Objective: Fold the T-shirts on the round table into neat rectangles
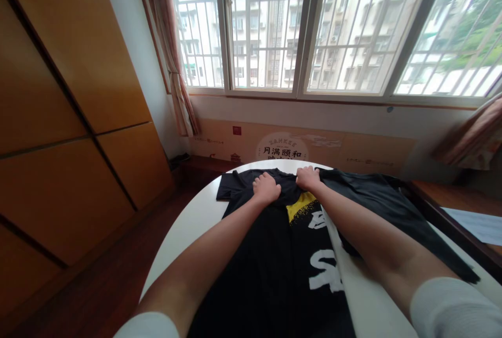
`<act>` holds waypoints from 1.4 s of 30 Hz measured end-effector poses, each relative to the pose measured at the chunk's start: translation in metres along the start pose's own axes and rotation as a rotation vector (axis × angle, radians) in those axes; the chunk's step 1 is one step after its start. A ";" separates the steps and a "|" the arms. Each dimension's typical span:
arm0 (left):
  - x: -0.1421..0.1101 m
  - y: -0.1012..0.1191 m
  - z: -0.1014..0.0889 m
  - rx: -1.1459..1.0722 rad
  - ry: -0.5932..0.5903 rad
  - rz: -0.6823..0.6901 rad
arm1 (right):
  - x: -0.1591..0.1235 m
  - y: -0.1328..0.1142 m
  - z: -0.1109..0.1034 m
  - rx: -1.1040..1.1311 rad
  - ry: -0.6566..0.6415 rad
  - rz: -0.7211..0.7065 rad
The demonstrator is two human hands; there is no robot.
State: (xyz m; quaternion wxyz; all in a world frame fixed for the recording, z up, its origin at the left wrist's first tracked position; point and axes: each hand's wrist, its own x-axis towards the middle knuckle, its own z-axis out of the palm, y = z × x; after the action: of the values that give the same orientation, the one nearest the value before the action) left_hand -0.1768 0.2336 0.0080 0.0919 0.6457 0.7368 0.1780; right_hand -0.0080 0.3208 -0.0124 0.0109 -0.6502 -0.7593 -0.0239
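Note:
A black T-shirt [270, 259] with white letters and a yellow patch lies spread on a round white table [184, 228]. My left hand [265, 187] is closed on the shirt's cloth near its far end, left of the middle. My right hand [308, 177] is closed on the cloth beside it, just above the yellow patch. Both arms reach forward over the shirt. A second dark garment [388, 207] lies to the right, partly under my right forearm.
Wooden wardrobe doors [58, 118] fill the left side. A barred window [314, 29] with curtains [172, 60] runs along the far wall, with a printed cardboard panel [282, 147] below it. A dark wooden bed edge [451, 223] stands at the right.

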 end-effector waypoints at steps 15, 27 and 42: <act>0.082 -0.001 0.027 -0.068 0.026 0.136 | 0.014 0.025 -0.006 -0.060 0.014 -0.019; 0.089 -0.003 0.046 -0.196 0.123 0.164 | 0.008 0.040 -0.027 -0.058 0.116 0.075; 0.063 -0.003 0.036 -0.179 0.155 0.221 | -0.218 -0.071 0.002 0.279 0.011 -0.462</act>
State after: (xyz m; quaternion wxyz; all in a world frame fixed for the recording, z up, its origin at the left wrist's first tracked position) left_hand -0.1759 0.3009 -0.0202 0.0716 0.6962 0.6476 0.3013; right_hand -0.0442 0.0947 -0.0268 0.0988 -0.4515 -0.8836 0.0755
